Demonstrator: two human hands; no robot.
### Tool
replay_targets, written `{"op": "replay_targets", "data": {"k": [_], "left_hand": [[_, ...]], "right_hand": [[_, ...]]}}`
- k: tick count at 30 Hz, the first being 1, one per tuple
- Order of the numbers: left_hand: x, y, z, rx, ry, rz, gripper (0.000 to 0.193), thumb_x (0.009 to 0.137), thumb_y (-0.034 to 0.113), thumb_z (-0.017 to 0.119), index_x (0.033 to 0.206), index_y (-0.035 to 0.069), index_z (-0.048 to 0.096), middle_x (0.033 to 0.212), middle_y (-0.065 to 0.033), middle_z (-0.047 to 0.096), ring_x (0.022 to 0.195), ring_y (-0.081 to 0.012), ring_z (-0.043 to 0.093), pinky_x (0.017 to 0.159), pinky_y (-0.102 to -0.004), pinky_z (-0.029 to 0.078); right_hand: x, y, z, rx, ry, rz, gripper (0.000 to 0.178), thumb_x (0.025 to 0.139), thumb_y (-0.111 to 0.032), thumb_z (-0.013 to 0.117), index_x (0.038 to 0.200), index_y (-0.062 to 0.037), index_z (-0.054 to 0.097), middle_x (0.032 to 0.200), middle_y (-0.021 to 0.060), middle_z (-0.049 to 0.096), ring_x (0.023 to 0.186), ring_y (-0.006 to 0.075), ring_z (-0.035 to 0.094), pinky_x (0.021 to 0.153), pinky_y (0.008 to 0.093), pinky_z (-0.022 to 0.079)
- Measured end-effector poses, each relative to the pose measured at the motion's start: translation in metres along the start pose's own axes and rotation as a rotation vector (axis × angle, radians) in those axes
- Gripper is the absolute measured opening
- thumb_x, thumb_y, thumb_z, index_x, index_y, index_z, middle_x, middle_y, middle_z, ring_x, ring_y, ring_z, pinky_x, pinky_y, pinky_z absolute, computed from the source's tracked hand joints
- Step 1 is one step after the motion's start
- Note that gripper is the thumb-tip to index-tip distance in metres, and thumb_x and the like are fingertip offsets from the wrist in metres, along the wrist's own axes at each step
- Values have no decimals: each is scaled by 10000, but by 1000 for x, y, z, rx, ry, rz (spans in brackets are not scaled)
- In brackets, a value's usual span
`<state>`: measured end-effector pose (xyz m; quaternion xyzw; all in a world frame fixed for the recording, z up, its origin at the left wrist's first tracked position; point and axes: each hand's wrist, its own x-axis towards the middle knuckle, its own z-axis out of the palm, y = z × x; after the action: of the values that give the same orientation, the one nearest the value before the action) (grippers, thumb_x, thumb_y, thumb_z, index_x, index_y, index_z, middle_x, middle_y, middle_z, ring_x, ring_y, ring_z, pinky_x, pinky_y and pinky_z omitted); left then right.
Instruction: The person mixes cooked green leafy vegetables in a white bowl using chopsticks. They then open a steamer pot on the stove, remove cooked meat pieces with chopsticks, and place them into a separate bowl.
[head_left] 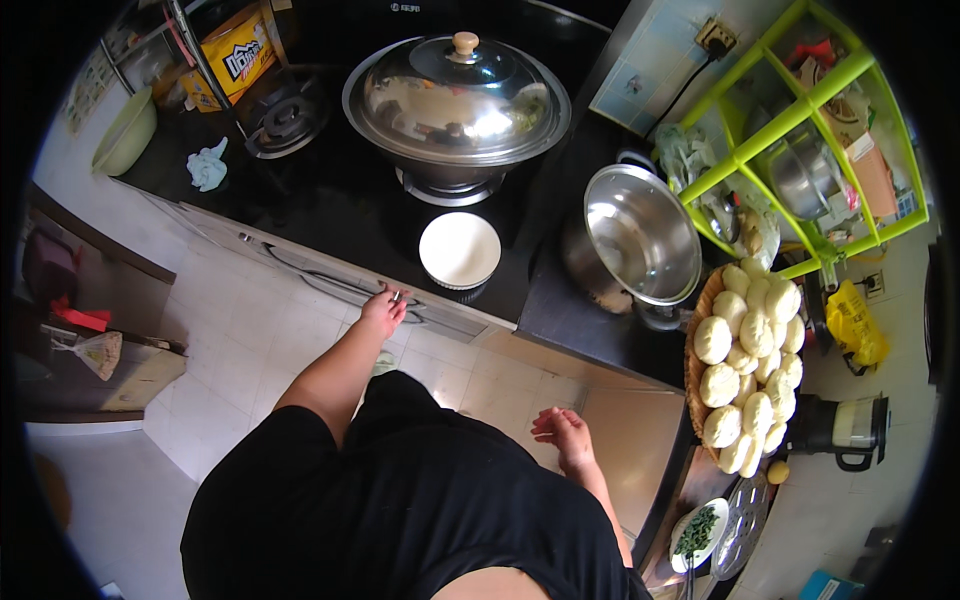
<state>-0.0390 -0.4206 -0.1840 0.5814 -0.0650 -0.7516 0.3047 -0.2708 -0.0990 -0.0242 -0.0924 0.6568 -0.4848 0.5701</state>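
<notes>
My left hand reaches to the front panel of the black gas stove, its fingers closed on what looks like a small stove knob. Just above it, a white bowl sits near the front edge of the black stove top. Behind the bowl stands a large wok on the burner, covered by a shiny domed lid with a wooden knob. My right hand hangs over the floor in front of the counter, empty, fingers loosely bent and apart.
Right of the bowl stands a steel pot. A wicker tray of pale dough buns lies beyond it, below a green rack. Farther down are a bowl of chopped greens and a blender. Left are a second burner and blue cloth.
</notes>
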Motion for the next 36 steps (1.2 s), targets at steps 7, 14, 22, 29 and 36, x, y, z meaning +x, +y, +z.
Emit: {"op": "replay_targets", "data": {"k": [7,14,22,29,36], "left_hand": [[28,-34,-14,413,217,696,352,731,45,603,1024,59,409,983,-48,520,794,-133,520,690,-287,442],[-53,22,-16,1328,-80,544,537,726,250,598,1179,83,362,1024,-131,534,810,-254,577,719,-338,455],[-37,97,-30,1535,-868,286,598,855,413,365,1301,46,210,1359,-148,183,1260,-247,178,1011,-291,172],[-110,224,-44,1270,-1011,99,379,890,259,379,1250,141,379,1267,-65,392,1173,-180,349,969,-285,260],[-123,270,-45,919,-1050,194,377,882,203,412,1221,40,394,1235,-74,424,1139,-171,389,956,-292,283]], "right_hand": [[13,-42,19,-109,1,-52,244,860,-237,443,878,-9,528,789,98,589,701,195,579,643,299,467],[40,-136,95,-277,-97,-317,245,852,-234,480,863,6,530,774,101,592,673,165,572,631,273,468],[119,-337,236,-919,193,-1166,205,817,-183,535,894,3,574,746,53,574,650,123,521,582,240,429],[161,-432,325,-1526,556,-848,321,733,-346,553,927,-94,603,885,114,589,810,270,568,710,330,451],[196,-457,305,-1531,321,-733,299,697,-359,592,764,-69,618,704,123,590,682,270,569,624,314,447]]}}
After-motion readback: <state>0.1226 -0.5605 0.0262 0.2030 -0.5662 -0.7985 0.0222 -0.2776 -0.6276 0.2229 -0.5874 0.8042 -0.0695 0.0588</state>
